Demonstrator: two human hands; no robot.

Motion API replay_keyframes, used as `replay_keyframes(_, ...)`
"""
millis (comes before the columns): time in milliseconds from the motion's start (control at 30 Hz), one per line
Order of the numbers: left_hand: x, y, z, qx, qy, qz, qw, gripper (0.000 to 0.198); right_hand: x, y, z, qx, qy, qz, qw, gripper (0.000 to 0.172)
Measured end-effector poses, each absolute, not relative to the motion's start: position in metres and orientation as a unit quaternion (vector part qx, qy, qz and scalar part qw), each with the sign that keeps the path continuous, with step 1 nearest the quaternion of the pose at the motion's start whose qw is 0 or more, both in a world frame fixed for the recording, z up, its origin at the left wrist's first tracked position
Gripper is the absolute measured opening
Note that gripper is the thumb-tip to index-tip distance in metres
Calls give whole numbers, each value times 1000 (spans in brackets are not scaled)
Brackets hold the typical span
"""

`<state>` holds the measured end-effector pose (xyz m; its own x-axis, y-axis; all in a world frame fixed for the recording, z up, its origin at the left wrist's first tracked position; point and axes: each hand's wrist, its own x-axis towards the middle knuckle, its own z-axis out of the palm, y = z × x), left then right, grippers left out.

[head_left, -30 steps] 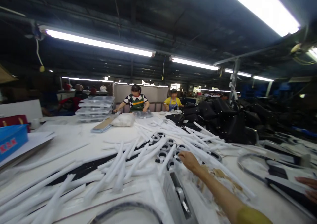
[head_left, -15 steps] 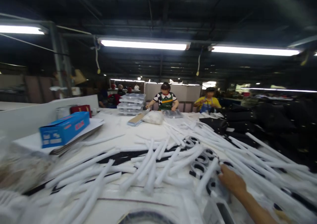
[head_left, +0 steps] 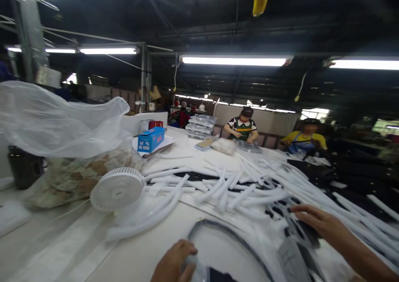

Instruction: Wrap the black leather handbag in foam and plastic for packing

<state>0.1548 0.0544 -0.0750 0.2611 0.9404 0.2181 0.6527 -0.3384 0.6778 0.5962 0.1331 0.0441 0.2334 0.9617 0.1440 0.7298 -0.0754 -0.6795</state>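
My left hand [head_left: 176, 260] is low in the middle of the head view, its fingers curled round a pale grey, rounded object [head_left: 199, 271] whose kind I cannot make out. Dark material lies just right of that object. Over on the right, my right hand [head_left: 319, 220] reaches in with fingers stretched out, at a cluster of grey and black ring-shaped pieces [head_left: 285, 209]. Whether it touches them is blurred. A grey box-like object [head_left: 291, 257] with a handwritten mark stands below this hand. Between both hands a dark curved strip [head_left: 232, 232] arcs over the white table [head_left: 149, 248].
White foam-like tubes [head_left: 218, 188] lie heaped across the table. To the left are a white fan [head_left: 118, 189], a clear plastic bag [head_left: 62, 120] and a blue box [head_left: 151, 140]. Two people [head_left: 241, 126] work at the far side. Black material [head_left: 358, 170] is piled right.
My view has swung left, bringing the fan and plastic bag into sight. My left hand has come into view with the grey object. My right hand's fingers have stretched out near the rings.
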Motion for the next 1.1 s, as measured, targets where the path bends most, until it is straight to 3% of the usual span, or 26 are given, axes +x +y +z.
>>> replay_keyframes(133,152,65,-49,749,536,295,254,25,496,101,51,-692,-583,330,268,42)
replay_keyframes(333,152,92,-49,748,561,245,256,25,417,104,13,-669,-600,398,185,28)
replay_keyframes(500,145,115,-66,731,593,226,250,25,394,113,-10,-651,-681,302,149,31)
replay_keyframes(733,151,153,-82,718,615,208,252,33,372,130,-20,-625,-754,153,136,19)
replay_keyframes(933,166,171,-80,753,588,163,249,33,366,156,-24,-661,-735,128,81,54)
replay_keyframes(1100,173,168,-67,786,558,114,240,33,366,166,-14,-647,-747,85,127,41)
